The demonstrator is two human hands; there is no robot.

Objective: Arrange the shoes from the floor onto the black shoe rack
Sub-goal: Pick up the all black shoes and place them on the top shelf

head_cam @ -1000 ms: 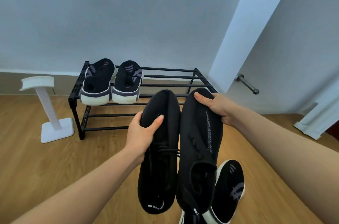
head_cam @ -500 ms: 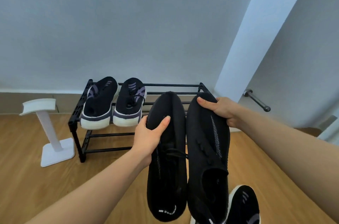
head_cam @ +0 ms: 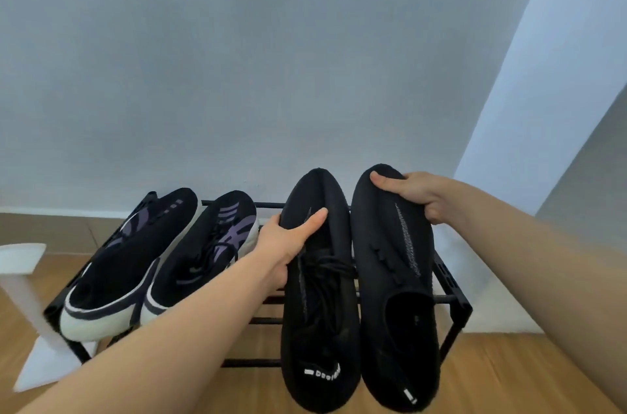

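My left hand (head_cam: 288, 240) grips the toe of an all-black laced shoe (head_cam: 319, 305). My right hand (head_cam: 417, 193) grips the toe of its matching black shoe (head_cam: 397, 295). Both shoes are held side by side, toes toward the wall, over the right half of the black shoe rack (head_cam: 454, 298), heels hanging past its front bar. I cannot tell whether they touch the rack. A black-and-purple pair with white soles, one shoe (head_cam: 135, 261) and the other (head_cam: 203, 250), sits on the rack's left half.
A white stand (head_cam: 23, 278) rises from the wooden floor just left of the rack. A grey wall is behind the rack, and a pale blue door frame (head_cam: 529, 108) runs up at the right.
Both hands have carried the black shoes forward from above the floor to over the rack's right half. The view has moved closer and the third shoe on the floor has left the frame.
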